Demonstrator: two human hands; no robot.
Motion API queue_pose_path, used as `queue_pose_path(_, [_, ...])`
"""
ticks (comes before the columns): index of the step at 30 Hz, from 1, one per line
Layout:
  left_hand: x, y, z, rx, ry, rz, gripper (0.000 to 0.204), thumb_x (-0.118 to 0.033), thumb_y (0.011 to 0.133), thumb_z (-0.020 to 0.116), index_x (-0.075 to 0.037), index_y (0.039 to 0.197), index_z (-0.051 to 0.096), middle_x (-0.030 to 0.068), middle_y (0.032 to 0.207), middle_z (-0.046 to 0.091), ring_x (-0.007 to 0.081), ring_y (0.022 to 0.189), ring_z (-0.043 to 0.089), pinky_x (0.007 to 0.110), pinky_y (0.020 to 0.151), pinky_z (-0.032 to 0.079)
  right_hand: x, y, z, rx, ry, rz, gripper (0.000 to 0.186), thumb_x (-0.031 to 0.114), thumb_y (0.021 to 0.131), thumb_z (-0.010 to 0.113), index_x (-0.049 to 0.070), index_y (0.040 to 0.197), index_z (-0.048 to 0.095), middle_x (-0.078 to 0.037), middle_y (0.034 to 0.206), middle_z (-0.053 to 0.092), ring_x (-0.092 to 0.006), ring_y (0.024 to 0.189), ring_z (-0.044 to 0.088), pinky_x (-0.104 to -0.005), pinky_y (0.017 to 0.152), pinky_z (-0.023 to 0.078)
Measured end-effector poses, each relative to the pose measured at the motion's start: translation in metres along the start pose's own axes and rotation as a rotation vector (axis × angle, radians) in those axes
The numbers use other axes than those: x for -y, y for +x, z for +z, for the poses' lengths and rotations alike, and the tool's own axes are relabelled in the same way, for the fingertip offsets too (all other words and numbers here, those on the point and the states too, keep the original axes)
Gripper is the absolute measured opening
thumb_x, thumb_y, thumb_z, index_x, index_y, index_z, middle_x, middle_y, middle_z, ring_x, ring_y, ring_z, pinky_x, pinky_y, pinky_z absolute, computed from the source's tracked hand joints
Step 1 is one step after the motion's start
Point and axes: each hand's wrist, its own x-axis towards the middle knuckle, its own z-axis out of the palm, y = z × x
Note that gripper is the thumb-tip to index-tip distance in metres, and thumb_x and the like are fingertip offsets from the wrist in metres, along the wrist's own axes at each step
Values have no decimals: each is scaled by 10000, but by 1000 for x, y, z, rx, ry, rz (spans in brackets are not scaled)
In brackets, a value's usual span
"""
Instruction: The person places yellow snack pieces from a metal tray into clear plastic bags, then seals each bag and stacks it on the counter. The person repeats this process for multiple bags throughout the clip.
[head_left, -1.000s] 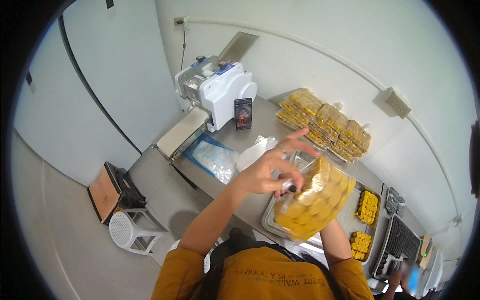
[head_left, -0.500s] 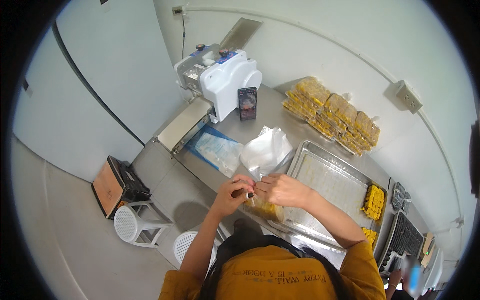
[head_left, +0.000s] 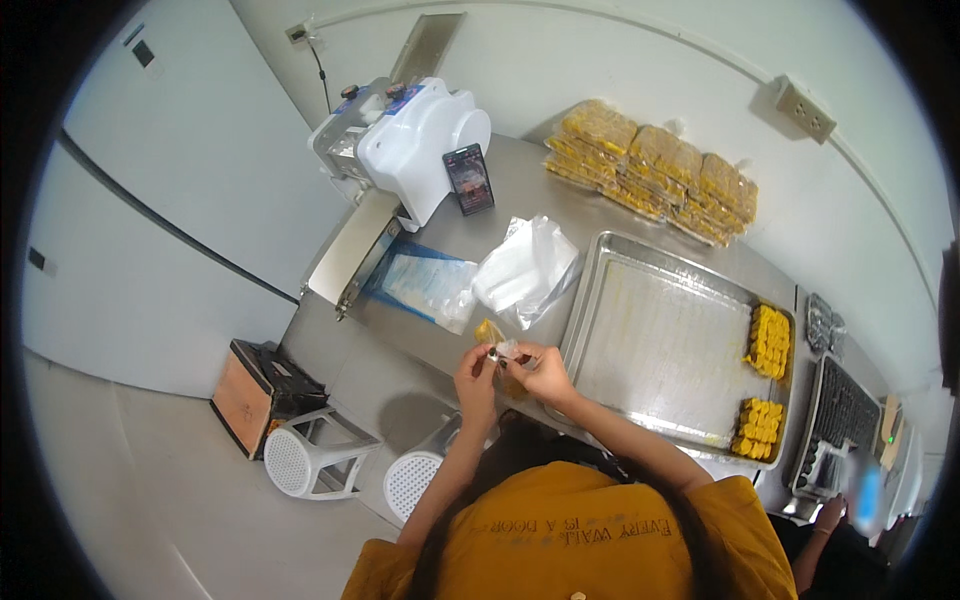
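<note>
In the head view, a clear bag of yellow food [head_left: 487,331] is held at the near edge of a metal table [head_left: 522,190], partly hidden by the hands around it. Its plastic is pinched by the left hand [head_left: 475,378] and the right hand [head_left: 543,378], which are brought close together, thumbs and forefingers closed on the film and the other fingers curled. Beyond the hands, white plastic bags [head_left: 527,268] are laid beside a blue packet [head_left: 425,287]. A large metal tray [head_left: 660,350] is set to the right, two yellow clusters [head_left: 768,341] [head_left: 758,428] placed along its right end. Filled bags [head_left: 650,172] are stacked near the wall, and a phone [head_left: 468,179] is propped against a white machine [head_left: 415,140]. At lower right, a co-worker's hand [head_left: 830,514] is seen near a tray of dark pieces [head_left: 842,405].
</note>
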Motion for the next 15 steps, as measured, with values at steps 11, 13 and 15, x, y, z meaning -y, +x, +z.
queue_pose_path(11, [-1, 10, 13, 69, -100, -232, 229, -16, 875, 461, -5, 1098, 511, 55, 999, 528, 114, 892, 528, 232, 779, 432, -13, -5, 12, -293, -327, -164, 112, 73, 708, 645, -13, 755, 590, -80, 586, 469, -205, 538, 458, -321, 504, 370])
queue_pose_path(13, [-2, 12, 12, 132, -4, -204, 230, -25, 882, 458, -5, 1106, 507, 54, 1006, 528, 118, 919, 536, 239, 787, 447, -11, -4, 8, -285, -412, -138, 122, 76, 700, 645, -12, 769, 599, -85, 590, 481, -209, 532, 474, -329, 505, 382])
queue_pose_path(15, [-1, 13, 11, 196, 115, -140, 224, -35, 888, 460, 2, 1104, 509, 53, 1011, 526, 122, 933, 537, 246, 791, 459, -11, -2, 2, -282, -357, -55, 136, 80, 696, 644, -13, 789, 609, -91, 596, 506, -196, 527, 502, -327, 508, 398])
